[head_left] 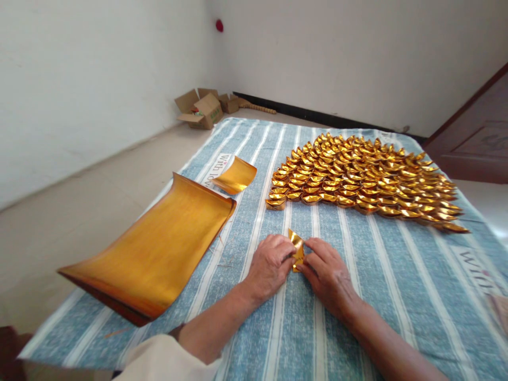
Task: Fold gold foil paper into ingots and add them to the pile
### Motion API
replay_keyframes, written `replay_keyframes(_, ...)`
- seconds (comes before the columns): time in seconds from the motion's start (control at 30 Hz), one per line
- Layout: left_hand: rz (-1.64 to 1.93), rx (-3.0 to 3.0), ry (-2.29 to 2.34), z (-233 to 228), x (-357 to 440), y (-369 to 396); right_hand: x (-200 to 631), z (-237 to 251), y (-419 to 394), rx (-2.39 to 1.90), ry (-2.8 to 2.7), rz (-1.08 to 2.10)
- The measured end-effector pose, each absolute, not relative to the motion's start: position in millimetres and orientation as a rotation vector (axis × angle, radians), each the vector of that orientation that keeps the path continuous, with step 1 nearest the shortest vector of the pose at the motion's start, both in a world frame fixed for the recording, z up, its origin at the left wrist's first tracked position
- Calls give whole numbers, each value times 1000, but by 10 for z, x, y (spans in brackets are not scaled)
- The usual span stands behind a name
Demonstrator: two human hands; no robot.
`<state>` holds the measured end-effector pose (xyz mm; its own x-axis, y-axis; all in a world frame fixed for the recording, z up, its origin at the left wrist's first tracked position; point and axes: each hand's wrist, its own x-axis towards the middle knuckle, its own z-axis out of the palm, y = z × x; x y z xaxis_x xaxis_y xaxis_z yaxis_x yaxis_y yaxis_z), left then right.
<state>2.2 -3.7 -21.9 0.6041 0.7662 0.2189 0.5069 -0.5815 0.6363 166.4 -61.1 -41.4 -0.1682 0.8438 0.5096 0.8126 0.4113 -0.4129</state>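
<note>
A: What do the two hands hold?

B: Both pinch one small folded piece of gold paper (297,248). The left hand (270,265) has its fingers closed on the piece's left side, the right hand (328,275) has its fingers closed on the right side, and the piece's point stands up between them.

A: Where does that sit?

B: On a blue and white striped cloth (397,296), near its front edge and about midway across.

A: And around it?

B: A stack of large gold sheets (159,254) lies at the cloth's left edge, its ends curling upward. A single curled gold sheet (236,175) lies just behind the stack. Toward the far right corner, many folded gold ingots (365,177) sit in close rows, well apart from the hands. Open cardboard boxes (204,108) stand on the floor beyond the far left corner.
</note>
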Motion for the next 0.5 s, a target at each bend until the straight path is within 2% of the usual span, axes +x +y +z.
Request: replay_keyframes(0.5,648,2313,1001,-182,29,-28,1671,-380,-615,-1460,-1987,114)
